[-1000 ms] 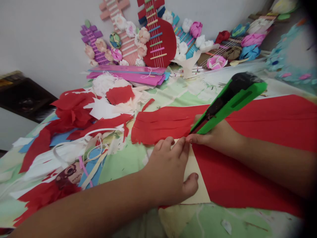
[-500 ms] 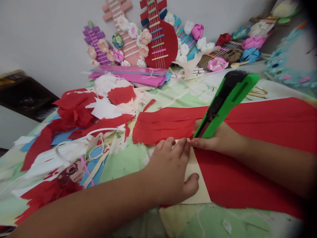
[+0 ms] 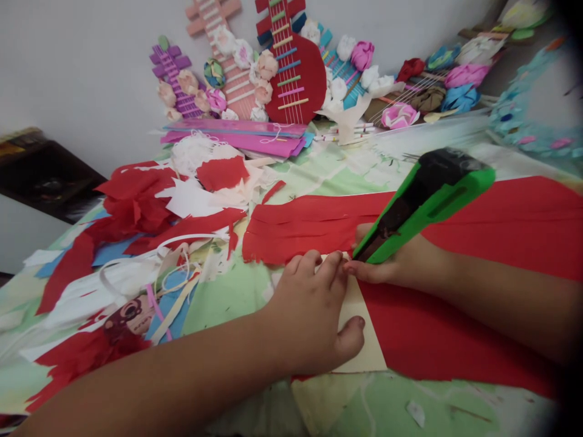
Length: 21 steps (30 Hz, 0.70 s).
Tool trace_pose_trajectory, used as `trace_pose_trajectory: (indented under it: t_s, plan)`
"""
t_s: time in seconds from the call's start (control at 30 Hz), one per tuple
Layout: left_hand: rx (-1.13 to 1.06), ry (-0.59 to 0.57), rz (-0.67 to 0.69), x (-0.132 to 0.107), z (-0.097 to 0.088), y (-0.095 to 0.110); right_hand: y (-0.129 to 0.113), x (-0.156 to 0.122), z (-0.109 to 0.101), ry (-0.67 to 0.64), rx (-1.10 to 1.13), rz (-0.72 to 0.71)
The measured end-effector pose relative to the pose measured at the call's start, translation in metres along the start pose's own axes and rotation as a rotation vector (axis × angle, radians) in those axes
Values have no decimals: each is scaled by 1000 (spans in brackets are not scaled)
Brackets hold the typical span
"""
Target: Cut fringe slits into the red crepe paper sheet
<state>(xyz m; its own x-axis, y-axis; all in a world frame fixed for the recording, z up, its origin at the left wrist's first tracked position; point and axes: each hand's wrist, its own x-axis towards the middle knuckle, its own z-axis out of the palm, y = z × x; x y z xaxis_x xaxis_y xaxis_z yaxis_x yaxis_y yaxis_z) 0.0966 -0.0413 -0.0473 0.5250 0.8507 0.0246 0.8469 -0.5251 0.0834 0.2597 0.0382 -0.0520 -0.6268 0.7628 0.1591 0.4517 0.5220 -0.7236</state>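
My right hand (image 3: 401,261) is closed around a green and black box cutter (image 3: 423,200), its tip down at the top edge of a cream card (image 3: 368,346). The blade itself is hidden behind my fingers. My left hand (image 3: 314,321) lies flat on the card, fingers stretched forward and thumb apart, pressing it onto red paper (image 3: 437,334). The large red sheet runs out to the right under my right forearm. Beyond my fingertips lie loose-edged strips of red paper (image 3: 296,224), which look cut along their length.
Red, white and blue paper scraps (image 3: 136,206) heap up on the left. Flat purple sheets (image 3: 273,142) lie at the back. Paper-flower guitar models, including a red guitar (image 3: 300,79), lean on the wall. A green patterned cloth (image 3: 228,303) covers the table.
The box cutter's rear end has swung down and to the right, so it leans lower. My right hand has shifted very slightly; my left hand stays put on the card.
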Motion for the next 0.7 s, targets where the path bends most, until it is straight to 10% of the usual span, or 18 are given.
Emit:
trace_pose_trajectory:
  t_s: [0.7]
  plan:
    - [15,-13,8,1,0,0,-2,3,0,117,-44,106]
